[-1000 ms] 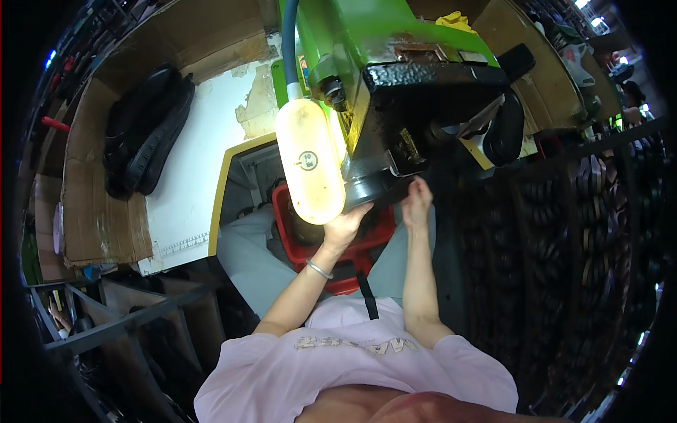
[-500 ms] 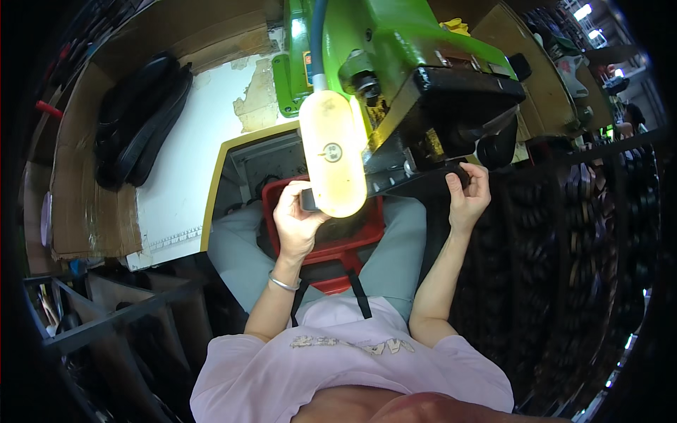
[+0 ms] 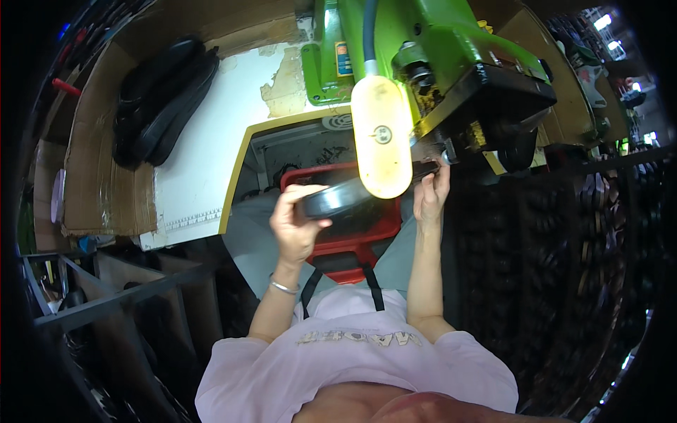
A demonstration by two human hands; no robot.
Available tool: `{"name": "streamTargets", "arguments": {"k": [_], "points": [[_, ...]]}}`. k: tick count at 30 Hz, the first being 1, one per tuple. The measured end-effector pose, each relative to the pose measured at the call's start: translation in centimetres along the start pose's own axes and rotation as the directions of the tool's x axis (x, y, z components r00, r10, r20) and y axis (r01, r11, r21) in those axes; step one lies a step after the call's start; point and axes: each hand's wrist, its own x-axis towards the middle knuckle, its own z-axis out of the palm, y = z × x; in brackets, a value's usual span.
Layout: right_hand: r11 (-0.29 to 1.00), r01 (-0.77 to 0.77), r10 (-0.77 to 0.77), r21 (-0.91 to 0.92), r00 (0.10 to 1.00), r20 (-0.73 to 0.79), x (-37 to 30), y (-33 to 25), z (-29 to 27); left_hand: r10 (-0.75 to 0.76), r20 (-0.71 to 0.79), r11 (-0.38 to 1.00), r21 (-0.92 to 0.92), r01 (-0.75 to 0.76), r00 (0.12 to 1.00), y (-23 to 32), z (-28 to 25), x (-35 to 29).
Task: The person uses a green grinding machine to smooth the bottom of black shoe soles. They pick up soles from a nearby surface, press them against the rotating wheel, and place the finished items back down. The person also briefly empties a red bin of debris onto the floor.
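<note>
One glossy black shoe piece [image 3: 330, 203] lies across the middle of the head view, its left end clasped in the left hand's [image 3: 293, 229] grip, fingers above and thumb below. Its right end meets the right hand [image 3: 430, 197], whose grip I cannot judge, just below the green machine [image 3: 451, 42] at upper right. An oblong lamp [image 3: 384, 166] partly hides the piece at centre, while black shoes [image 3: 166, 106] rest on the white desk [image 3: 211, 141], upper left.
</note>
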Motion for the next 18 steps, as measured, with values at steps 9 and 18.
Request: {"name": "streamTargets", "arguments": {"k": [9,18], "points": [[0.884,-0.275,0.300,0.378,0.954,-0.008,-2.4,5.7,-2.6,-0.006,0.049,0.950,0.311,-0.009,0.999,-3.4,9.2,1.6],[0.996,-0.088,0.081,-0.002,0.927,-0.367,-2.1,1.8,-5.1,-0.160,0.071,0.985,-0.059,0.164,0.985,-2.7,6.5,1.5]]}}
